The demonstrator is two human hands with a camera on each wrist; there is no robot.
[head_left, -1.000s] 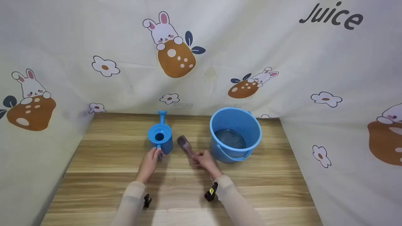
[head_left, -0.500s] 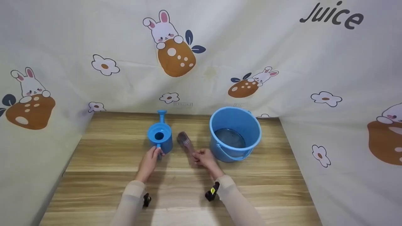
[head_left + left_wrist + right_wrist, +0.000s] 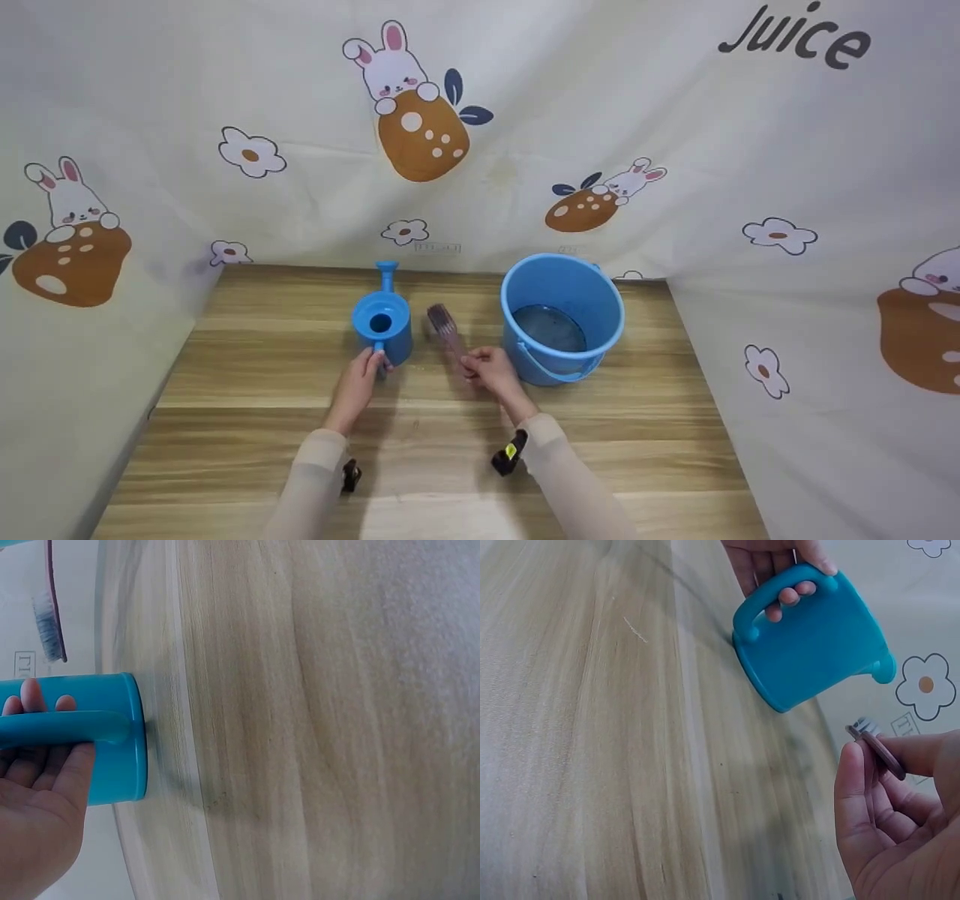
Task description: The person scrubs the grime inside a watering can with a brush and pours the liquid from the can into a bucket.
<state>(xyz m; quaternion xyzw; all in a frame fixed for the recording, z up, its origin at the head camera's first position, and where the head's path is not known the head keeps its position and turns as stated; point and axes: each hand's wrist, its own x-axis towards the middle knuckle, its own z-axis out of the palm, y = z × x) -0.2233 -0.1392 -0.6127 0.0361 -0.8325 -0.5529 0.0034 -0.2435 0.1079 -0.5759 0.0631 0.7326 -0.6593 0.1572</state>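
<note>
My left hand [image 3: 355, 390] grips the handle of a blue watering can [image 3: 403, 341], its fingers curled round it in the left wrist view. The can's spout points toward the back wall. To its right, my right hand [image 3: 495, 373] pinches the handle end of a purplish-brown brush [image 3: 453, 337]. The brush's head points away from me, toward the back and slightly left. Its pale bristles [image 3: 49, 634] show in the left wrist view. In the right wrist view, thumb and fingers close on the brush handle [image 3: 885, 757]. Whether the can touches the table is hard to tell.
A large blue bucket [image 3: 525, 367] stands right of my right hand, with dark, water-like content [image 3: 551, 327] at its bottom. The wooden table [image 3: 247, 367] is bordered by a patterned cloth [image 3: 315, 202] at the back and both sides.
The brush and my right hand have moved slightly away from me, with the bristled head shifting toward the back wall. My left hand and the watering can look unchanged.
</note>
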